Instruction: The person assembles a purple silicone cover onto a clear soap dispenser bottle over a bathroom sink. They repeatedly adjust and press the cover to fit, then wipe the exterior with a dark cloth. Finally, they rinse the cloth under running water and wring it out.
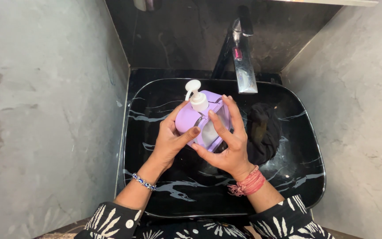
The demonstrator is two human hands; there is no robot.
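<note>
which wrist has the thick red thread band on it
The right hand wrist: a bundle of red and pink threads wraps it. The left hand wrist carries only a thin blue beaded bracelet. Both hands hold the lilac plastic pump dispenser.

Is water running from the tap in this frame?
No, the chrome tap shows no stream above the black basin.

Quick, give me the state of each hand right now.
Left hand: fingers closed around the purple soap dispenser, holding it over the black basin.
Right hand: fingers spread, pressed against the dispenser's other side.
</note>
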